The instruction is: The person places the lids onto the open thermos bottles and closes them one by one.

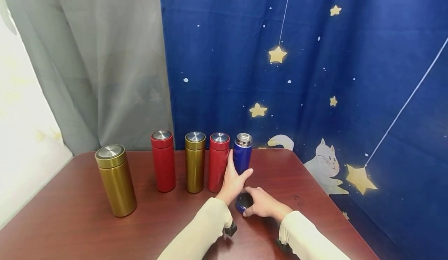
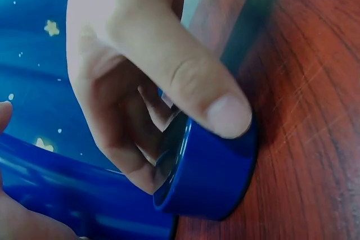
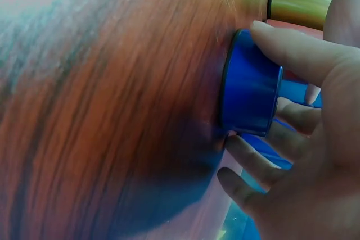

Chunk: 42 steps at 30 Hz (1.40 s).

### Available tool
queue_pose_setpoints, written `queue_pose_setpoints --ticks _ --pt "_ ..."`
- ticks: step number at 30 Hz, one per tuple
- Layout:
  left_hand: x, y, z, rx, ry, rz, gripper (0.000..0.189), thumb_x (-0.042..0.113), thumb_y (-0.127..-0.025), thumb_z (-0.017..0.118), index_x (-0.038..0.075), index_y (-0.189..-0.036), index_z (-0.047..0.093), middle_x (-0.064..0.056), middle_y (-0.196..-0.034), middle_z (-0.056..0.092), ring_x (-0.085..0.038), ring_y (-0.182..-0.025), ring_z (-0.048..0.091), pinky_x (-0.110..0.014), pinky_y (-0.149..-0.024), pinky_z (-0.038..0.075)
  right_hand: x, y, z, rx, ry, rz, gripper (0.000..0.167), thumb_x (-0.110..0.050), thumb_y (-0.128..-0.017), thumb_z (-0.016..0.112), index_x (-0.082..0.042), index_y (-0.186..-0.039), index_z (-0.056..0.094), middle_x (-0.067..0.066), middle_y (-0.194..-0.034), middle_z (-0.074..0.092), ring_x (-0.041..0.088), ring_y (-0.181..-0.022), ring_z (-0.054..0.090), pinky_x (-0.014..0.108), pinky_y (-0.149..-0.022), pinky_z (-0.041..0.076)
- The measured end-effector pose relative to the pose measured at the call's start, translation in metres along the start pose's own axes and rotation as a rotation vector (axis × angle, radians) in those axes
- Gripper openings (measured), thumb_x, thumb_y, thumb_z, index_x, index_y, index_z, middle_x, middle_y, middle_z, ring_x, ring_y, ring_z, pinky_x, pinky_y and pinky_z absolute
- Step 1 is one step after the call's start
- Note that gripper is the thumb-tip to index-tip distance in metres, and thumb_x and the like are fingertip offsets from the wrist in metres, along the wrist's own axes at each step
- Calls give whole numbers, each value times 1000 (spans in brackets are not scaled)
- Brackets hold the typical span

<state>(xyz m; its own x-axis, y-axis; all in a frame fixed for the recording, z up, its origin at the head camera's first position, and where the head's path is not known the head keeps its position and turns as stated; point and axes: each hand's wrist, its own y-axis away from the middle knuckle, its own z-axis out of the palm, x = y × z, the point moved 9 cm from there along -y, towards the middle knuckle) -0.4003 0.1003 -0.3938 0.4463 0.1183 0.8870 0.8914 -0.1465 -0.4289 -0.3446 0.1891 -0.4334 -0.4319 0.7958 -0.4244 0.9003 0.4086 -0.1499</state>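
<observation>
A blue thermos flask (image 1: 243, 158) stands uncapped at the right end of the row, its bare steel mouth showing. My left hand (image 1: 233, 182) holds its lower body, index finger up along the left side and thumb across the front. In front of it, the blue lid (image 1: 240, 204) sits with its hollow side up on the table. My right hand (image 1: 262, 202) pinches this lid from the right. In the left wrist view, the right thumb presses the outer wall of the lid (image 2: 211, 178), with other fingers at the far rim.
Left of the blue flask stand a red flask (image 1: 218, 166), a slim gold flask (image 1: 195, 166) and another red flask (image 1: 163, 166), all capped. A larger gold flask (image 1: 117, 186) is farther left. Curtains (image 1: 224, 57) hang behind the dark red table (image 1: 157, 225).
</observation>
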Motion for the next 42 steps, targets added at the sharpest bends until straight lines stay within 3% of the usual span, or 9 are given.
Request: queue_pose_setpoints --ticks 8,13,18,24,29,42 --pt "-3 -9 0 48 -89 -11 92 29 -86 74 12 -155 16 -14 -155 31 -35 -137 36 -56 -110 28 0 2 -5 -11 -71 15 63 -17 -62 87 -3 -115 55 2 -94 64 20 -85 59 35 -77 50" --pt "-8 -11 -5 150 -190 -8 81 27 -88 73 10 -152 28 -14 -149 41 -35 -130 46 -54 -106 36 6 5 -8 2 -108 30 62 -20 -65 86 -5 -116 53 4 -94 65 19 -83 61 34 -74 52" --pt "-6 -11 -11 216 -228 7 74 27 -87 74 10 -148 36 -16 -141 50 -35 -123 53 -52 -103 40 9 5 -12 76 -93 20 61 -24 -68 85 -7 -118 56 -1 -97 64 15 -85 60 33 -76 52" --pt "-5 -9 -8 196 -250 20 74 28 -88 73 11 -149 35 -15 -141 50 -32 -124 52 -50 -105 39 9 8 -25 219 -46 12 63 -26 -69 84 -8 -123 57 2 -106 64 18 -91 59 36 -78 52" --pt "0 -6 -7 194 -256 46 73 25 -87 75 9 -148 37 -16 -139 51 -33 -123 53 -50 -104 40 9 11 -39 349 -69 6 64 -24 -70 82 -7 -127 58 6 -116 61 21 -100 57 40 -84 51" --pt "1 -1 -6 158 -250 33 72 24 -86 76 7 -145 40 -16 -133 56 -33 -119 56 -50 -102 42 11 24 -60 572 -133 -94 58 -17 -73 74 -7 -127 57 5 -115 60 20 -99 54 41 -81 50"
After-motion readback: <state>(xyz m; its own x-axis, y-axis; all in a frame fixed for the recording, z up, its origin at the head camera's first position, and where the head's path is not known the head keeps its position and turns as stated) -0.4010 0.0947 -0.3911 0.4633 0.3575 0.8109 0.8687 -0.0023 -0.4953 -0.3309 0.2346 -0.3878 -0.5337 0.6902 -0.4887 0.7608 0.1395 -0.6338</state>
